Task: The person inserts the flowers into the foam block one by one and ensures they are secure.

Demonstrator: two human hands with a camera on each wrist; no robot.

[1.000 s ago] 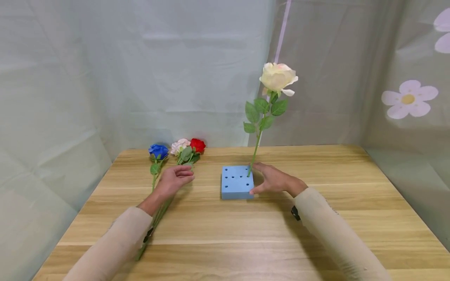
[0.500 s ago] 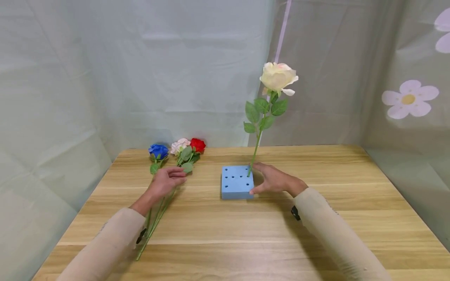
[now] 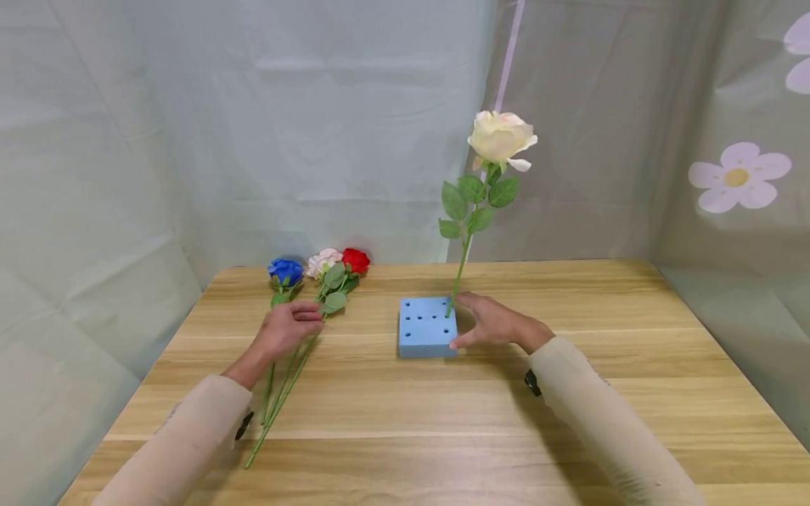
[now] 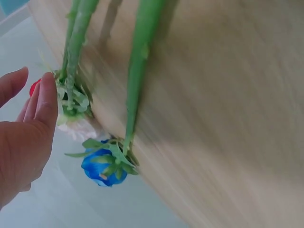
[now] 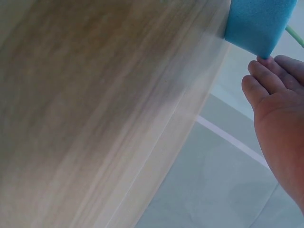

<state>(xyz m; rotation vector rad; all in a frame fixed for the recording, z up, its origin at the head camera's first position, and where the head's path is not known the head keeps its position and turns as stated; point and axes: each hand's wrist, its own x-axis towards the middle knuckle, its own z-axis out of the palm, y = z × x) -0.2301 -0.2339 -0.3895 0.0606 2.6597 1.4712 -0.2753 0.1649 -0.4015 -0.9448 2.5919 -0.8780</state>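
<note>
My left hand [image 3: 287, 328] hovers by the stems and leaves of the lying roses, thumb and fingers apart in the left wrist view. Nearest its fingertips are the green leaves [image 3: 334, 302] of the pink rose [image 3: 325, 261] and red rose [image 3: 356, 261]. A blue rose [image 3: 285, 271] lies left of them, its stem partly hidden by the hand. With spread fingers, my right hand [image 3: 493, 323] touches the right side of a light-blue block [image 3: 427, 346] with holes in its top. In one hole stands a cream-white rose [image 3: 501, 137], leaning slightly right.
The wooden table [image 3: 405, 436] carries the block and the flowers. Grey-white sheeting [image 3: 354, 140] rises behind the table's back edge and at both sides. The tall white rose stands above the block, close to the right hand.
My left hand has moved left and slightly toward me, uncovering more leaves and stems. The right hand, the block and the white rose have stayed in place.
</note>
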